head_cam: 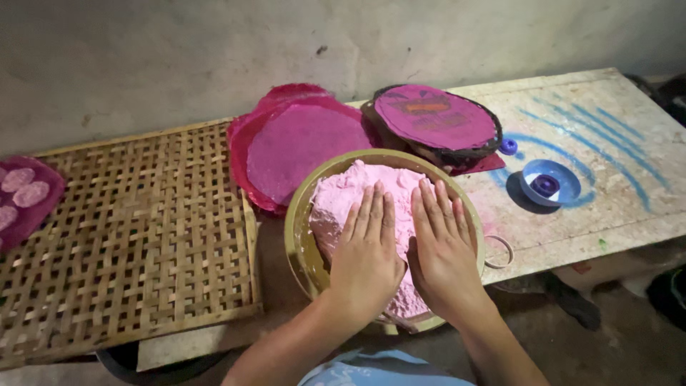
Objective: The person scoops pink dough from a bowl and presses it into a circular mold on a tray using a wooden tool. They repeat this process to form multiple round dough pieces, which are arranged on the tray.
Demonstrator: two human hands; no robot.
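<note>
1. While both palms press flat on it, the pink dough (350, 189) fills the middle of a round olive-green bowl (300, 243) that stands at the near edge of the bench (622, 143), its near rim reaching past that edge.
2. Left hand (366, 250) lies open, fingers straight and together, gripping nothing, flat on the dough's middle.
3. Right hand (444, 246) lies the same way just beside it, open and flat, near the bowl's right rim.
4. Behind the bowl, touching its far rim, a stack of magenta discs (300, 143) spreads toward the wall (214, 50); little room remains between bowl and discs.
5. To the right of that stack, a dark-rimmed round tray (436, 118) carries a magenta sheet with a faded orange and dark print at its centre.
6. Farther right, a blue lid (550, 182) with a dark purple knob sits on blue-streaked bench surface, with a small blue cap (508, 146) near it; open room lies around both.
7. A thin ring (499, 251) lies just right of the bowl, near the bench edge.
8. Left of the bowl, a woven bamboo mat (136, 236) lies mostly bare; a dark red cloth (25, 196) with pale pink patties rests at its far left.
</note>
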